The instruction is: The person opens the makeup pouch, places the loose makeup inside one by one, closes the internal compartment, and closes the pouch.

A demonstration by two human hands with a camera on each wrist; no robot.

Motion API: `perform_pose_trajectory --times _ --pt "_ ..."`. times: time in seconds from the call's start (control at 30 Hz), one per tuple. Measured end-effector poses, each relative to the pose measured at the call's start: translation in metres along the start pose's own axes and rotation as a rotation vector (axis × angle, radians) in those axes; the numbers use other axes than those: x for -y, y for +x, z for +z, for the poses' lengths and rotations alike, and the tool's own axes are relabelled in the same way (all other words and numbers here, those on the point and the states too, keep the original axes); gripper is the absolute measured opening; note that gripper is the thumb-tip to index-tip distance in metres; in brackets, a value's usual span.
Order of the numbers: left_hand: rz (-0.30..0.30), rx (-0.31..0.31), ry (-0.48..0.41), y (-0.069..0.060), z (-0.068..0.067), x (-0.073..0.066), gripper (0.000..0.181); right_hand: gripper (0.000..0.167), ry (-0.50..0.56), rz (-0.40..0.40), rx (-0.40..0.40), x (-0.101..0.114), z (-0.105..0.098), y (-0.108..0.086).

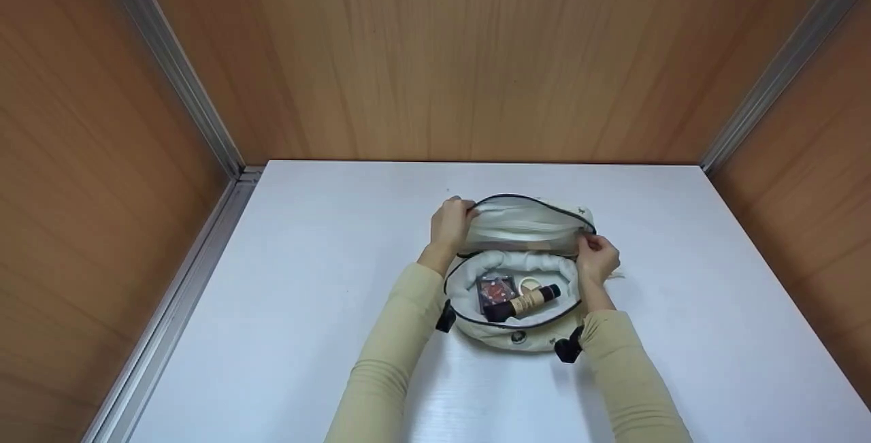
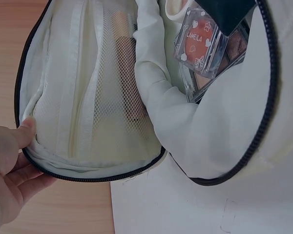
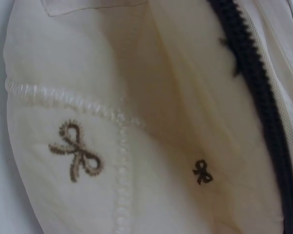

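A cream cosmetic bag (image 1: 486, 336) with a black zipper lies unzipped on the table, its lid (image 1: 520, 222) raised at the back. My left hand (image 1: 451, 223) pinches the lid's left edge; in the left wrist view the thumb is inside and the fingers (image 2: 36, 187) are outside. At the lid's right edge, by the zipper, my right hand (image 1: 597, 259) grips the fabric with curled fingers. Inside the bag are a clear compact with red colour (image 2: 198, 43), a dark-capped tube (image 1: 529, 301) and a round cream item (image 1: 528, 284). A slim tube (image 2: 128, 80) sits behind the lid's mesh pocket.
The bag stands on a white table (image 1: 306, 259). A wooden panel (image 1: 435, 55) rises behind it, with further panels and metal rails (image 1: 184, 55) at the sides. Embroidered bows (image 3: 78, 151) mark the bag's outside. Black devices (image 1: 446, 318) hang under both wrists.
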State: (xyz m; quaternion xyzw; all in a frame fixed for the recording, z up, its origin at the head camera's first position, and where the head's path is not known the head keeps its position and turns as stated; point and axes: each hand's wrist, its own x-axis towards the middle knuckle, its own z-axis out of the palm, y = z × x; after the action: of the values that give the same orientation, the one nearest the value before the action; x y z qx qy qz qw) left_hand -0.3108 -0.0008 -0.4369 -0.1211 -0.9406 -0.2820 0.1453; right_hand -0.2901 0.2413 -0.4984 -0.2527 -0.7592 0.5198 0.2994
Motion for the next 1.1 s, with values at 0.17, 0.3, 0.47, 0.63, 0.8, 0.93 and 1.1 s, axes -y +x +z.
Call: perform_pose_trajectory --times 0.17,0.3,0.47,0.63,0.8,0.93,1.1 --pt "0.010 -0.007 0.002 0.0006 0.0016 0.0000 0.016 0.016 -0.006 -0.002 -0.003 0.0002 -0.0019 0.0012" --pt "0.011 -0.011 0.005 0.0004 0.0023 -0.0002 0.017 0.016 -0.024 -0.018 0.009 0.0004 -0.0029 0.0009" --pt "0.014 -0.022 0.001 0.0002 0.0037 -0.0002 0.016 0.014 -0.034 -0.057 0.010 -0.0002 -0.0022 0.0002" --pt "0.011 -0.028 -0.005 -0.0002 0.0042 -0.0001 0.017 0.012 -0.071 -0.145 0.011 -0.0017 -0.0028 0.0005" --pt "0.004 -0.019 -0.006 -0.0009 0.0036 -0.0008 0.018 0.009 -0.095 -0.254 0.041 -0.0040 -0.0046 0.0011" --pt "0.002 -0.011 -0.002 -0.0009 0.0031 -0.0016 0.018 0.008 -0.121 -0.357 0.071 -0.0047 -0.0068 0.0012" --pt "0.000 -0.007 0.003 -0.0006 0.0030 -0.0016 0.019 0.007 -0.143 -0.469 0.121 -0.0041 -0.0083 0.0007"
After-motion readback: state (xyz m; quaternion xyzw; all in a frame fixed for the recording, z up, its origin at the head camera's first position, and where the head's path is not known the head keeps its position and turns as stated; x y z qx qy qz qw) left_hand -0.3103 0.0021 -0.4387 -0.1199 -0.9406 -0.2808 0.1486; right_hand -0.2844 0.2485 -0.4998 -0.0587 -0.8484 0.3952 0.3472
